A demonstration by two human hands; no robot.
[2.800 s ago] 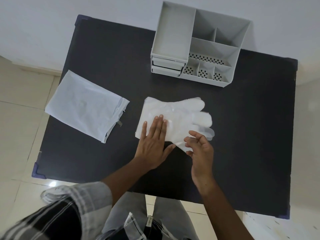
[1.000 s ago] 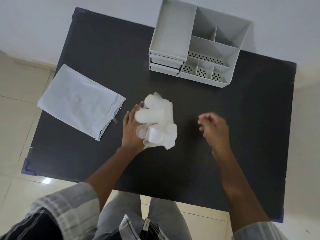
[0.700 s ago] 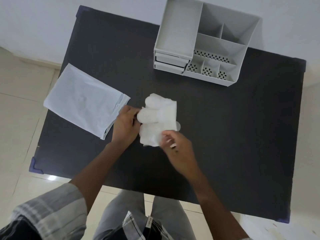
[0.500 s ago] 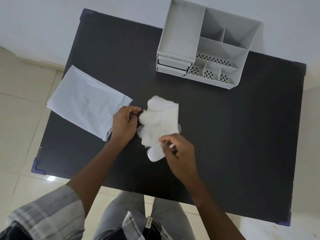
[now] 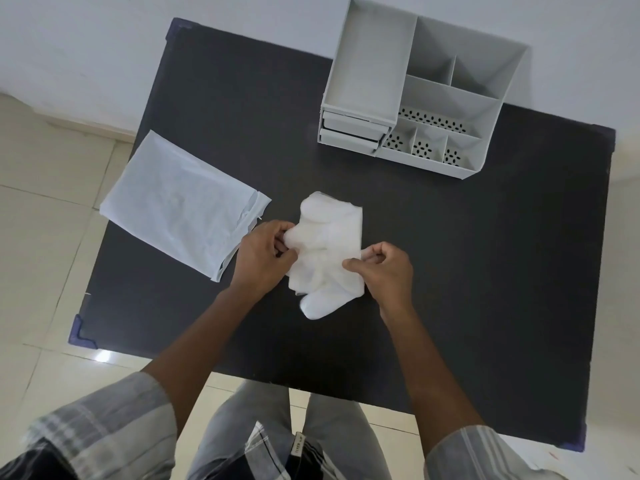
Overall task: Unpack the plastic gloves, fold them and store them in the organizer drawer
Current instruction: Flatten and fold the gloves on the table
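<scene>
Since half a second earlier, the right hand (image 5: 384, 271) had shifted from the near edge of the gloves to their right side, and a loose finger of plastic now stuck out at the bundle's 6 o'clock end.

Across the black worktop (image 5: 485, 271), the grey organizer (image 5: 415, 88) stood at 1 o'clock against the wall, its two small drawers (image 5: 351, 131) shut on its left front. At 9 o'clock lay the white packaging bag (image 5: 180, 202), flat, its open mouth turned toward the middle and partly overhanging the worktop's left edge.

Near the centre sat the plastic gloves (image 5: 329, 251), a partly folded, rumpled white stack resting on the worktop, well apart from the organizer and just beside the bag's mouth.

Both hands were on it: the left hand (image 5: 263, 254) had its fingers curled and pinched the stack's left edge, while the right hand, also curled, pinched the right edge between thumb and fingers.
</scene>
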